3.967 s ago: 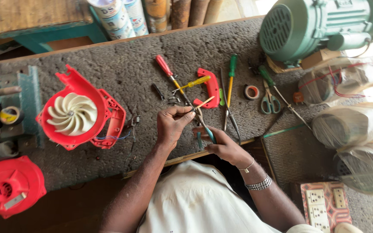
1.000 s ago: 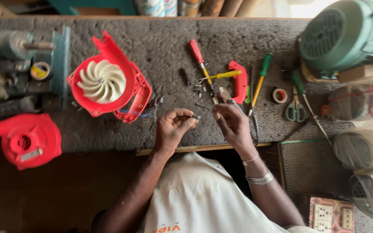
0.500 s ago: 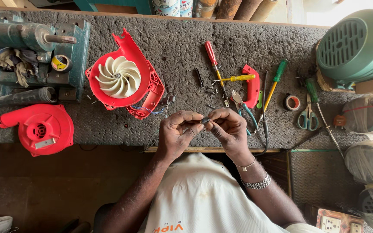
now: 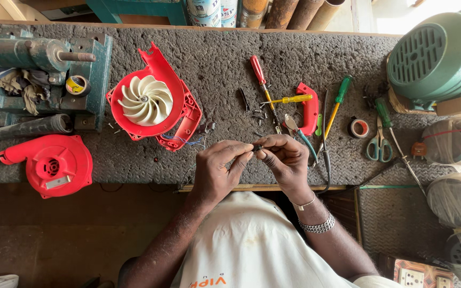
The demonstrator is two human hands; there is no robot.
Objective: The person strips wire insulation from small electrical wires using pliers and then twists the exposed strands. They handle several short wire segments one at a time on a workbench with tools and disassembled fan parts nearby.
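We pinched a small dark part (image 4: pixel 256 148) between both grips, left hand (image 4: pixel 217 173) and right hand (image 4: pixel 286 160) clamped on it together, just above the surface's (image 4: pixel 134 165) near edge.

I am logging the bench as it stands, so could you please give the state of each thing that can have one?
Left hand: fingertips pinched on a small dark part.
Right hand: pinched on the same part.
Red blower housing: open, white impeller exposed.
Second red blower housing: closed, lying flat.
Scissors: blades shut.
Tape roll: lying flat.
Red-handled screwdriver: lying unused.
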